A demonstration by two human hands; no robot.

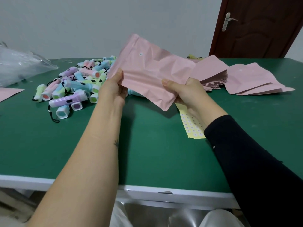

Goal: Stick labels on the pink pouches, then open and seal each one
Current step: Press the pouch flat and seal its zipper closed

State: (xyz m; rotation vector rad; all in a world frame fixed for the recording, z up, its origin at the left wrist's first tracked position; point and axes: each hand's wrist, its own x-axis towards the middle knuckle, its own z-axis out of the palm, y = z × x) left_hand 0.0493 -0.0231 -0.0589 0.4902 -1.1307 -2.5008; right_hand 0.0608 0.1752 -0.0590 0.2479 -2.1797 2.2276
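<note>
A green counter (155, 153) with a white front edge spans the view. Above its middle, clear of the surface, a pink pouch (147, 74) is held up, tilted so its far corner rises to the left, its face creased. The left hand (113, 89) pinches the pouch's left edge, thumb on the near face and fingers (123, 92) curled behind; the right hand (188, 92), in a black sleeve, grips the lower right edge the same way, thumb on the front and the fingers tucked underneath. Left of the hands lies a pile of pastel mini flashlights (73, 86) with black wrist cords, and beyond it, at the left edge, a crumpled clear plastic bag (19, 66). Right of the held pouch sits a stack of pink pouches (211, 74), with several loose pouches (252, 81) fanned out beside it. A yellow sheet of small round labels (191, 126) lies flat under the right wrist. A small round hang hole (140, 54) shows near the held pouch's top.
</note>
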